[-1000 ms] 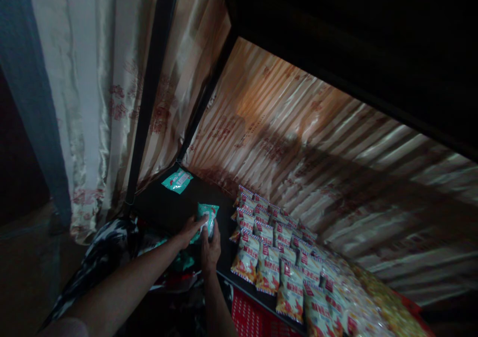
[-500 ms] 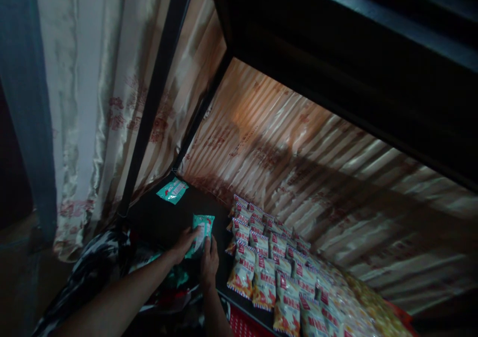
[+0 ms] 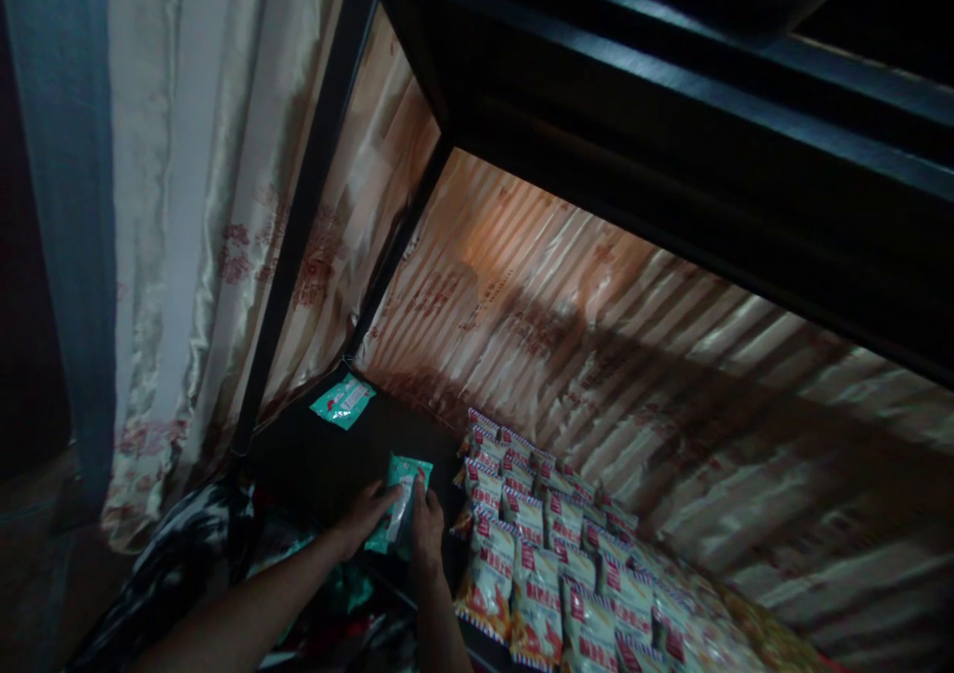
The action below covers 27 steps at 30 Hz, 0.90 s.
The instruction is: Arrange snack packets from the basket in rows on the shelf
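A teal snack packet [image 3: 402, 499] is held between my two hands, above the dark shelf. My left hand [image 3: 365, 519] grips its left edge, thumb across the front. My right hand [image 3: 427, 524] is closed on its right side, with the fingers along the edge. Another teal packet [image 3: 344, 401] lies flat in the shelf's back left corner. Just right of my right hand, white and orange snack packets [image 3: 488, 569] stand in close rows. More teal wrapping [image 3: 349, 586] shows below my left forearm, partly hidden.
A dark metal post [image 3: 305, 206] rises at the left. Pleated cream curtain [image 3: 596, 305] with red print lines the back and side. Overhead runs a dark upper shelf [image 3: 633, 77]. Yellowish packets [image 3: 775, 633] sit at the far right.
My view has tilted slightly upward, so the shelf and packets sit lower in the picture. Both hands still hold the teal packet, its face now turned and creased a little.
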Available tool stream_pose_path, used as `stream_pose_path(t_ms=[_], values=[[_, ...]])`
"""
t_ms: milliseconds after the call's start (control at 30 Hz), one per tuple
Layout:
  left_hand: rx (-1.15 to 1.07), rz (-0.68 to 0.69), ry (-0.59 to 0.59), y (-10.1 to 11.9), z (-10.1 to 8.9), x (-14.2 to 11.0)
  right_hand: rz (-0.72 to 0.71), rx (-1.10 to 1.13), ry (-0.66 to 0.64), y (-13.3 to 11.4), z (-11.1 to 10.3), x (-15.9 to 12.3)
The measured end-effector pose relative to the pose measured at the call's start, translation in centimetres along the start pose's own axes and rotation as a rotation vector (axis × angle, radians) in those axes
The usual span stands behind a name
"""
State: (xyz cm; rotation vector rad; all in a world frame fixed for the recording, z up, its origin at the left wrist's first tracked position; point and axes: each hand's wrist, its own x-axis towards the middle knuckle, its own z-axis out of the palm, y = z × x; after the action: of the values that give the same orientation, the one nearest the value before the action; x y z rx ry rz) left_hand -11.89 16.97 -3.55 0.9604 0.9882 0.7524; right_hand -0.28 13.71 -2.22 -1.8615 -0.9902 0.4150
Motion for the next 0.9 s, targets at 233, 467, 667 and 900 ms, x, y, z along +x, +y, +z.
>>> stream_pose_path(t_ms=[233, 467, 667, 900], values=[[0.155, 0.007, 0.094, 0.0, 0.7, 0.0, 0.08, -0.062, 0.073, 0.9, 0.7, -0.9], [0.276, 0.134, 0.082, 0.3, 1.4, -0.6, 0.021, -0.033, 0.102, 1.4, 1.0, -1.6], [0.318, 0.152, 0.11, 0.4, 1.4, -1.7, -0.016, 0.046, 0.115, 2.2, 0.8, -3.2], [0.317, 0.114, 0.134, 0.4, 1.4, -1.6, -0.123, 0.104, 0.211, 3.4, 1.2, -4.1]])
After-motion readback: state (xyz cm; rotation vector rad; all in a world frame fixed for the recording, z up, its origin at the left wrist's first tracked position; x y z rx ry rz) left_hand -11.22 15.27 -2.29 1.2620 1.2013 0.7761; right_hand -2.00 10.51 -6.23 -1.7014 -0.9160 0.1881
